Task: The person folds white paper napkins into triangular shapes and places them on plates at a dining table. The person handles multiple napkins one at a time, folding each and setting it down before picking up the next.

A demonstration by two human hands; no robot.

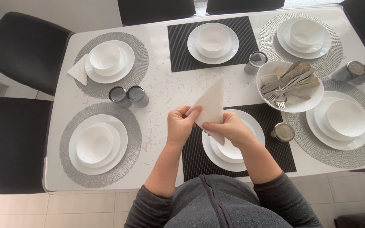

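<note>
A white table [165, 88] set with placemats, plates and bowls stands on pale tile among dark chairs [22, 46]. Above the near plate [216, 158], the left hand [181, 123] and right hand [230, 127] both pinch a folded white napkin [210, 103], fingers closed on its lower edges.

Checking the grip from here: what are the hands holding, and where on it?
Both hold one folded white napkin by its lower part: left hand on the lower left edge, right hand near the bottom edge.
</note>
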